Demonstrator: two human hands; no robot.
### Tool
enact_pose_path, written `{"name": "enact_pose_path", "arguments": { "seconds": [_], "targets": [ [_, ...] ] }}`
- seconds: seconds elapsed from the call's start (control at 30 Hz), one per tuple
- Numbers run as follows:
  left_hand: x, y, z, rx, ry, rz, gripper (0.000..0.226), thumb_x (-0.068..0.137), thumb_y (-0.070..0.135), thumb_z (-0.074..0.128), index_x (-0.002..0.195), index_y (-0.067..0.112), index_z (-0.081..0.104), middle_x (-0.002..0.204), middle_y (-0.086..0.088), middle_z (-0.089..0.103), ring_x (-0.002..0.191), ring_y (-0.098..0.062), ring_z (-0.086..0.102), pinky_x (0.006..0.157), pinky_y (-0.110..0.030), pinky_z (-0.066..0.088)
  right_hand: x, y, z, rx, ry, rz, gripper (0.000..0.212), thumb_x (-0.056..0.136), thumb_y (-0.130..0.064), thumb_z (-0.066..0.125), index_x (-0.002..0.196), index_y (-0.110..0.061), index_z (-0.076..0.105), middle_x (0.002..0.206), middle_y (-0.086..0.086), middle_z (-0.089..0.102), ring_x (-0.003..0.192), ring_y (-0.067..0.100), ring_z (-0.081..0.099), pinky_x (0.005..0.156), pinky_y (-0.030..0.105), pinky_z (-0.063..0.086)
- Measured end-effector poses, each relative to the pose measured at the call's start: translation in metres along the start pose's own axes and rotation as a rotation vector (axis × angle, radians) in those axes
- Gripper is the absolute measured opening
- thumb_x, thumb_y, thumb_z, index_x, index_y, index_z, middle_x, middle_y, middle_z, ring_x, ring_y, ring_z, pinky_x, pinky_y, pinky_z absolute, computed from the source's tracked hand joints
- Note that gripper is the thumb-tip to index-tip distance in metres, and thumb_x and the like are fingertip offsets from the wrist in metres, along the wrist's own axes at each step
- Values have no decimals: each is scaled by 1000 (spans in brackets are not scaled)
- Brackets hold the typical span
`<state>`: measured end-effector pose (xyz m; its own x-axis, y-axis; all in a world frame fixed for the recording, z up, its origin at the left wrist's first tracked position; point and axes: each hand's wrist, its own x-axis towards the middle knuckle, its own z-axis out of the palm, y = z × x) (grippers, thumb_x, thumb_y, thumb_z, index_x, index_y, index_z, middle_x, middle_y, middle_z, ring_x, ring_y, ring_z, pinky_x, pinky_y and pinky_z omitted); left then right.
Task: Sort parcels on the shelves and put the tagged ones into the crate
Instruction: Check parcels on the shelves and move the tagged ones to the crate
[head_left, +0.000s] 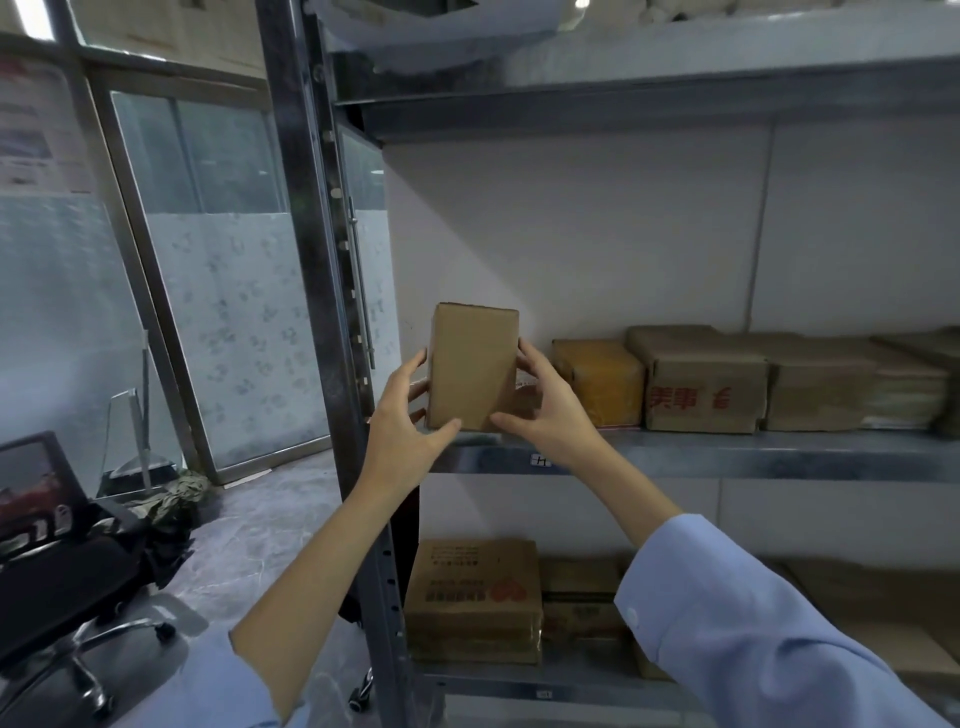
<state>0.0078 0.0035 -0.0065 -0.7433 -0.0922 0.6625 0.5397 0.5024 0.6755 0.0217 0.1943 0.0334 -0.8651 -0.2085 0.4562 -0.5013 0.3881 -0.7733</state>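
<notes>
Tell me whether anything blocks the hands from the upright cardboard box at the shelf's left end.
Nothing visible does: the left hand and the right hand grip the cardboard box by its sides. No crate is in view, so that path cannot be judged.

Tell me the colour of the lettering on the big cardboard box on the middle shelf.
Red lettering on the brown box; head view shows it best.

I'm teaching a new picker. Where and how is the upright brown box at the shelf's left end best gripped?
Best by its two long sides, coming from the front: the upright brown box is on end, tall and narrow, its front face unobstructed. The left hand and right hand clasp it so, thumbs at its lower edge.
</notes>
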Motion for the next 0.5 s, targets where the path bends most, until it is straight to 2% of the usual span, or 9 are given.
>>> {"name": "enact_pose_path", "arguments": {
  "seconds": [0.07, 0.17, 0.2, 0.27, 0.33, 0.43, 0.5],
  "targets": [
    [-1, -1, 0, -1, -15, -6, 95, 76, 14, 83, 151, 29, 26, 142, 22, 36, 116, 17, 41, 81, 6, 35, -3, -2, 0, 6, 3, 5, 95, 85, -8, 74, 157, -20, 13, 154, 2, 37, 143, 20, 32, 116, 50, 33],
    [-2, -2, 0, 0, -16, -22, 100, 76, 14, 82, 153, 32, 21, 150, 11, 37, 127, -2, 41, 99, -20, 39, -5, -6, -1, -7, 9, 3, 96, 87, -11, 73, 158, -21, 9, 153, 2, 37, 143, 20, 32, 116, 48, 33],
    [-1, -2, -1, -10, -13, -37, 98, 78, 14, 81, 152, 34, 21, 151, 8, 37, 127, -4, 41, 102, -28, 40, -5, -7, -1, -9, 14, 3, 96, 87, -13, 73, 158, -22, 9, 153, 2, 37, 142, 20, 33, 116, 47, 33],
    [-1, -1, -2, -71, -12, -70, 88, 82, 15, 77, 150, 36, 25, 150, 6, 38, 125, -3, 43, 103, -34, 41, -5, -8, -2, -8, 30, 3, 96, 87, -17, 73, 158, -24, 8, 151, 2, 36, 140, 20, 34, 115, 47, 35],
    [-3, -1, -3, -127, -19, -79, 80, 85, 16, 74, 148, 38, 30, 144, 12, 39, 118, 3, 47, 101, -29, 42, -5, -10, -2, -10, 36, 4, 96, 87, -21, 74, 158, -26, 9, 151, 3, 35, 138, 20, 35, 115, 47, 35],
    [-6, 1, -6, -153, -37, -59, 70, 87, 20, 72, 137, 51, 35, 129, 29, 38, 112, 18, 47, 92, -13, 41, -5, -10, -2, -31, 14, -1, 92, 87, -26, 74, 157, -28, 14, 149, 4, 33, 136, 20, 36, 113, 45, 37],
    [-8, 3, -8, -165, -40, -67, 68, 87, 22, 73, 129, 59, 36, 127, 31, 38, 110, 23, 46, 86, -8, 41, -5, -9, -1, -29, 5, -11, 90, 86, -28, 75, 155, -29, 18, 146, 3, 34, 135, 19, 36, 113, 44, 37]
  ]
}}
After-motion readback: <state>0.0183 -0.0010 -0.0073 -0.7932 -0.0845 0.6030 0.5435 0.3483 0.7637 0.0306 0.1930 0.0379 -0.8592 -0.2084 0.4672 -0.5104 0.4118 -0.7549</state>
